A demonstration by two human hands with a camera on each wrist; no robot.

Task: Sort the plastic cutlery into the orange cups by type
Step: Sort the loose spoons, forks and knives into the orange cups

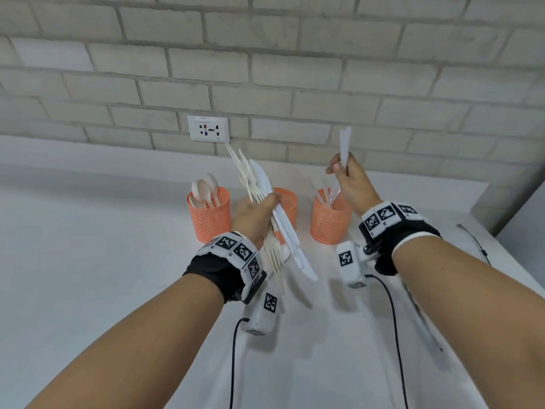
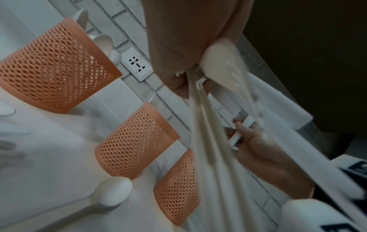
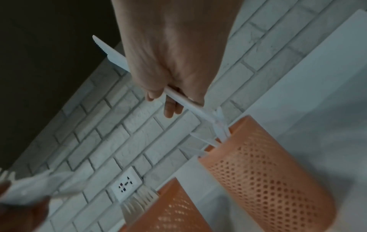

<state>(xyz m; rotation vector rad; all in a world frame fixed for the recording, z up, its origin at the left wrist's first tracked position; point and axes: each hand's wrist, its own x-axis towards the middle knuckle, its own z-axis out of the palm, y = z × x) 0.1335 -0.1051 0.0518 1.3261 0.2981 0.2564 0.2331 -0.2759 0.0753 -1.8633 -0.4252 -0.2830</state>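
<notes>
Forearms and banded wrists fill the near foreground at six o'clock. Above them, left hand [image 1: 256,215] fisted round a mixed bundle [image 1: 265,208] of forks and knives, fanned toward twelve and six. Right hand [image 1: 349,178] at two o'clock, fingers curled round a single white knife [image 1: 344,146], serrated blade up, handle aimed down at the right cup [image 1: 330,219]. Already sorted: spoons standing in the left cup [image 1: 208,215] at ten o'clock; several white pieces, kind unclear, in the right cup. Middle cup [image 1: 287,202] mostly hidden behind the bundle; fork tines seem to show there in the right wrist view. One spoon [image 2: 113,193] lying loose on the white table [image 1: 88,261]. Judged roughly half done: bundle and stray spoon left.
</notes>
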